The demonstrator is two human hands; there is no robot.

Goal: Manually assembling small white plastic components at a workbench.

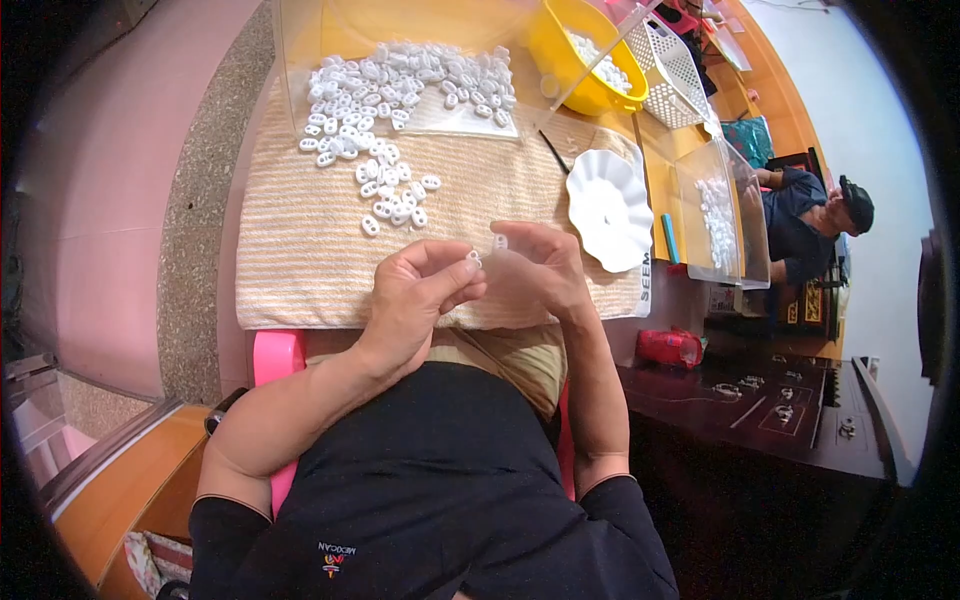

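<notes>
My left hand [415, 290] is closed in a pinch near the towel's front edge, with a small white plastic part [475, 259] between thumb and forefinger. Just right of it, my right hand [545, 268] holds a white oval two-hole piece [500, 242] at its fingertips. The two parts are a short gap apart. Beyond my hands, several loose white oval pieces [390, 190] lie on the striped beige towel [300, 240]. They lead back to a large heap of the same pieces [375, 85], partly resting on a white sheet [460, 122].
A white scalloped dish [608, 212] stands at the right, with a dark thin stick [553, 152] beside it. Behind are a yellow basin [560, 60] and a white perforated basket [665, 75]. Further right, a clear box [715, 225] of white pieces sits near another person [800, 215].
</notes>
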